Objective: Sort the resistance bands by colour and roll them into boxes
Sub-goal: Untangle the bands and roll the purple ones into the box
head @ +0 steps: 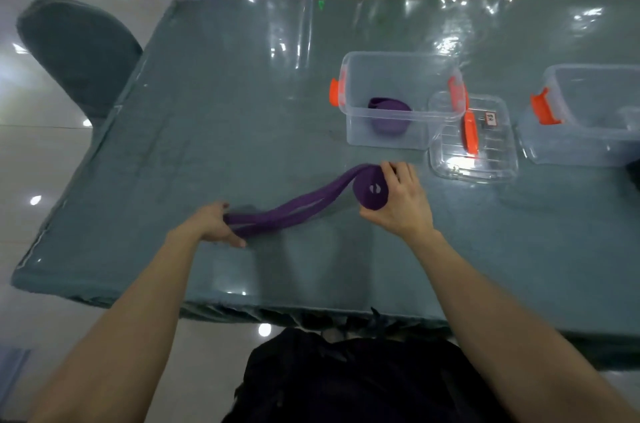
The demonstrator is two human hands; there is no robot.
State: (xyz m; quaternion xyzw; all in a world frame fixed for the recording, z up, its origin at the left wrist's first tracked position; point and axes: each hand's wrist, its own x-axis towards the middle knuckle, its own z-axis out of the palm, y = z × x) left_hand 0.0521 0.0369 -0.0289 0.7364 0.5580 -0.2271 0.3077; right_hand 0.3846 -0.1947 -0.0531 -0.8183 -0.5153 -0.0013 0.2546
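right hand (398, 200) wrapped round the rolled-up end of the purple band (294, 211), left hand (214, 223) grips its loose tail on the table (207, 93), second roll (389, 117) sits in the far box (353, 76), lid sticker (490, 118) too blurry to read

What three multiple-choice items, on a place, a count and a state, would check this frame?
1. Where does the finished purple roll lie? A. in the right box B. in the left box C. on the lid
2. How many open clear boxes show? A. one B. two C. four
3. How is the band between the hands? A. fully rolled B. partly rolled C. lying flat, untouched
Key: B, the roll shows through the left box's wall; B, the two boxes stand with the lid between them; B, the right hand holds the coil while the left hand grips the loose tail.
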